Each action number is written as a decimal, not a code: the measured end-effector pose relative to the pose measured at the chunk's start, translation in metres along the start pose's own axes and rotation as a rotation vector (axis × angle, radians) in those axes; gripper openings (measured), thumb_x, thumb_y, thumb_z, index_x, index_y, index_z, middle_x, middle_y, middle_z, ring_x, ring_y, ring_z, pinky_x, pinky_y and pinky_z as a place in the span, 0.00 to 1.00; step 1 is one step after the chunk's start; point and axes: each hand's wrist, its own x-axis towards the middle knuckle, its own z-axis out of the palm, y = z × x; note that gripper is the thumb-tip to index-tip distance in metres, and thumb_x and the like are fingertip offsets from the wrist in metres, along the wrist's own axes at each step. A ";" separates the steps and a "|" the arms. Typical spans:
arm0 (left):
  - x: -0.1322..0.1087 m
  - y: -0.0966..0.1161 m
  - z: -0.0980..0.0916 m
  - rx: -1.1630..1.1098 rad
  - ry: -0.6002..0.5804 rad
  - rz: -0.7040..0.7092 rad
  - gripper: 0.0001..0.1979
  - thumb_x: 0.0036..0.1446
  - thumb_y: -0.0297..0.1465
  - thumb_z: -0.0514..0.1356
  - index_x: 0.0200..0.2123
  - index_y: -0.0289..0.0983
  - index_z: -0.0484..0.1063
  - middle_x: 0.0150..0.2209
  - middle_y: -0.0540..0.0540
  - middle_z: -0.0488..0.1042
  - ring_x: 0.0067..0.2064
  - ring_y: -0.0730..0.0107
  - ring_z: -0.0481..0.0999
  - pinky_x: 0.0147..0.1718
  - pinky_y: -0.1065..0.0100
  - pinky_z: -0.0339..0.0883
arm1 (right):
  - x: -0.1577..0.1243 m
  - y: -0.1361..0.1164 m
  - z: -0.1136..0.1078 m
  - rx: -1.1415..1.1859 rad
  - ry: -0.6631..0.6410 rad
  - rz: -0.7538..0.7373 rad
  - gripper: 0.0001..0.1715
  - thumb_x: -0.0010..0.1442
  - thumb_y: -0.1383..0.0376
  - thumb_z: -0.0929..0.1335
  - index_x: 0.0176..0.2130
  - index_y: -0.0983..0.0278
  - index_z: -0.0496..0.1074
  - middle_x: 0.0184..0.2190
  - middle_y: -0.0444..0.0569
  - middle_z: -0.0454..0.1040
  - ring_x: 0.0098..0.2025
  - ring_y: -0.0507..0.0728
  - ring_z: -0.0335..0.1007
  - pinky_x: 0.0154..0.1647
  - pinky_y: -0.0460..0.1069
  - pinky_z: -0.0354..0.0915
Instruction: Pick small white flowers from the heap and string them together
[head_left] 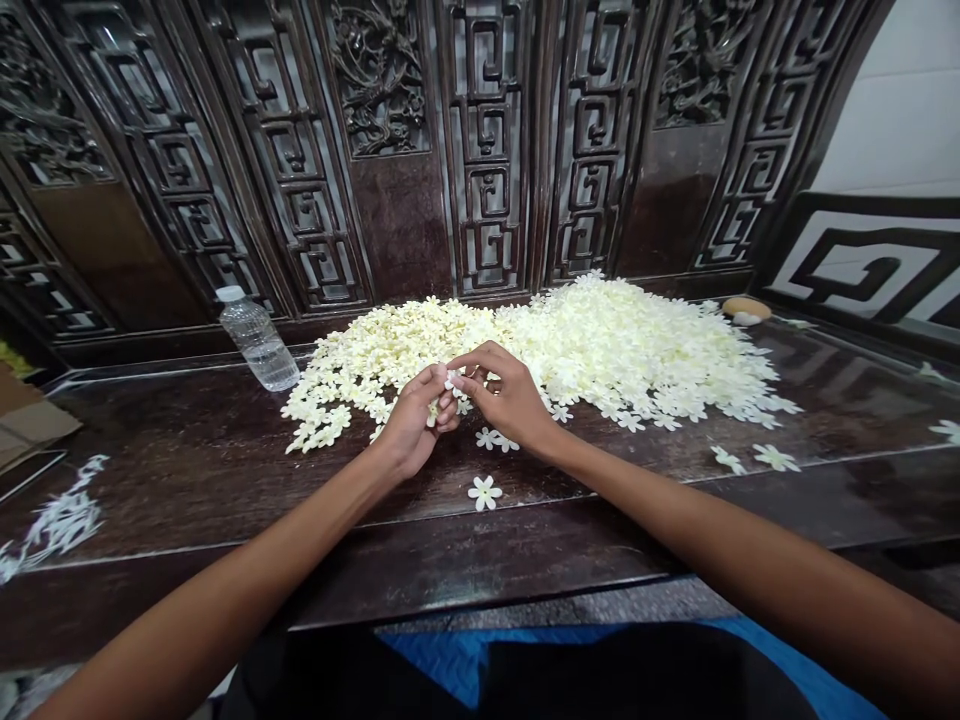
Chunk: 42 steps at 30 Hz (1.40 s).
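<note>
Both my hands meet in front of a broad heap of white and cream flowers (630, 345) on a dark wooden bench. My left hand (416, 420) is closed, its thumb and forefinger pinching a small white flower (450, 382). Another pale yellowish flower (433, 412) shows among its curled fingers. My right hand (514, 395) is closed too, with thumb and fingertips at that same white flower; the fingers partly cover it. Below the hands a single open flower (485, 493) lies on the wood, and a few more rest just beneath the right hand.
A clear plastic bottle (259, 340) with some water stands left of the heap. White strings (64, 520) and a cardboard box (30, 415) are at the far left. A tan, rounded object (748, 308) sits behind right. The carved wooden backrest (401, 220) rises behind; loose flowers (776, 457) lie right.
</note>
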 end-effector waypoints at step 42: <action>-0.001 0.028 -0.008 1.205 -0.843 -0.260 0.11 0.60 0.39 0.66 0.36 0.36 0.81 0.27 0.49 0.71 0.28 0.71 0.65 0.28 0.69 0.54 | 0.016 0.008 -0.036 -0.559 0.280 -0.061 0.22 0.60 0.76 0.62 0.50 0.61 0.73 0.60 0.56 0.69 0.65 0.65 0.64 0.63 0.67 0.67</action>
